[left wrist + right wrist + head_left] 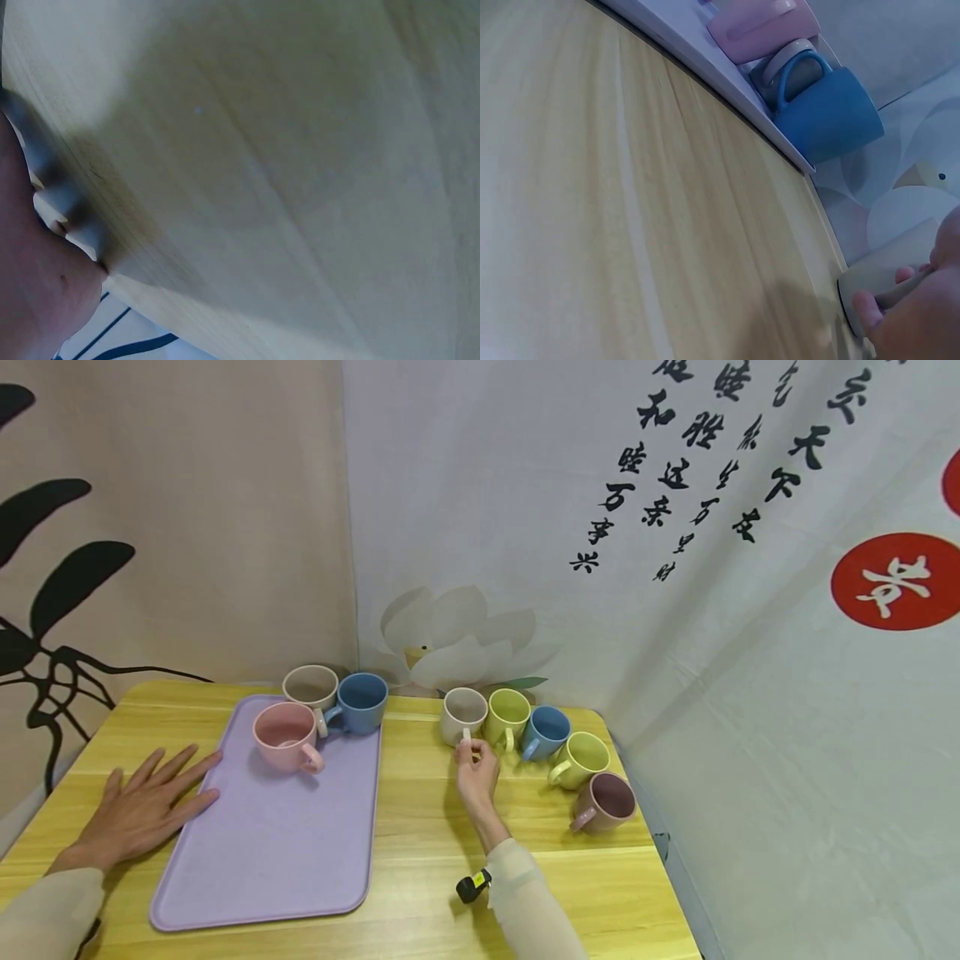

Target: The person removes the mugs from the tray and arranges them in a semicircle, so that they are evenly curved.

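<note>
With fingers spread, my left hand [142,810] lies flat at the left side of a lilac tray [277,852], its fingertips touching the rim. My right hand [477,777] pinches the handle of a beige mug [462,706] at the back of the table; the right wrist view shows the fingers round that handle, the mug [889,270] upright on the wood. On the tray's far end stand a pink mug [281,731], another beige mug [310,681] and a blue mug [363,702].
Right of the held mug, a yellow-green mug [507,714], a blue mug [547,727], a second yellow-green mug [585,760] and a mauve mug [609,802] curve along the table edge. A small black object [471,887] is by my right sleeve. A printed cloth [465,510] hangs behind.
</note>
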`<state>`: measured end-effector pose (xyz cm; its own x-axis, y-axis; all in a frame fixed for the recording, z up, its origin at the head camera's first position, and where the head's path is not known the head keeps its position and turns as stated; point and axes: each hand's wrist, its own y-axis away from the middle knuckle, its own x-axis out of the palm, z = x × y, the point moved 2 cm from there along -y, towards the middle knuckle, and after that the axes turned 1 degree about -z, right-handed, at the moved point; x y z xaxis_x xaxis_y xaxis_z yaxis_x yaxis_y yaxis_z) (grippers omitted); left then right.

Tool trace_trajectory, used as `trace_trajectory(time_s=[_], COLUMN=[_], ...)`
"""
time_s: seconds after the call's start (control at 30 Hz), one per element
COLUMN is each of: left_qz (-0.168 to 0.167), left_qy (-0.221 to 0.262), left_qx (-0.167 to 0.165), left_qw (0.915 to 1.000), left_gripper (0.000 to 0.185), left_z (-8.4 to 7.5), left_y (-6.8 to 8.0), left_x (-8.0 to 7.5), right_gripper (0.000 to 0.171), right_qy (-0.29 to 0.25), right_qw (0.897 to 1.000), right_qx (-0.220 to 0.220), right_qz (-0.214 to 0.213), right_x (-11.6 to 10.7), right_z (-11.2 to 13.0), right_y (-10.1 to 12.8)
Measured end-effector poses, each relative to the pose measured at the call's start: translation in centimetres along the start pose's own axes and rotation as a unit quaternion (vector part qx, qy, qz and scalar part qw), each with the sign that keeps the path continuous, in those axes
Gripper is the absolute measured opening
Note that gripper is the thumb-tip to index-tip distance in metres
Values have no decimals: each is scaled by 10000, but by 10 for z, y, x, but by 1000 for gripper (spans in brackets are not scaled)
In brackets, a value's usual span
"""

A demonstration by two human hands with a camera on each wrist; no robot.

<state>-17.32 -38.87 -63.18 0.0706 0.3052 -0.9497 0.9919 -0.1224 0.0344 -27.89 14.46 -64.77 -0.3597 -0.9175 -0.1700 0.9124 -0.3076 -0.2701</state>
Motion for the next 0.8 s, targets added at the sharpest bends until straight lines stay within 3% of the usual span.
trace_trajectory(time_s=[0.13,0.33,0.53,0.67,0.8], left_qz=[-5,-29,-5,13,21], left_qy=[-18,20,19,24,42], left_qx=[13,37,-2,-17,-20], left_qw=[10000,10000,10000,10000,10000], left_gripper=[83,82,82,82,82], left_z=[-1,-1,-1,-2,-2], left_y=[0,0,-1,0,0], left_x=[0,-2,-1,-2,-2], right_gripper=[25,16,24,22,20], right_qy=[-14,222,63,64,166], right_qw=[9999,9990,10000,9998,9996], right_qx=[-113,383,44,-102,53], right_qz=[4,-99,-47,-147,-202], right_x=[0,3,-1,0,0], right_z=[1,-10,21,18,18], right_y=[-1,-9,2,2,2])
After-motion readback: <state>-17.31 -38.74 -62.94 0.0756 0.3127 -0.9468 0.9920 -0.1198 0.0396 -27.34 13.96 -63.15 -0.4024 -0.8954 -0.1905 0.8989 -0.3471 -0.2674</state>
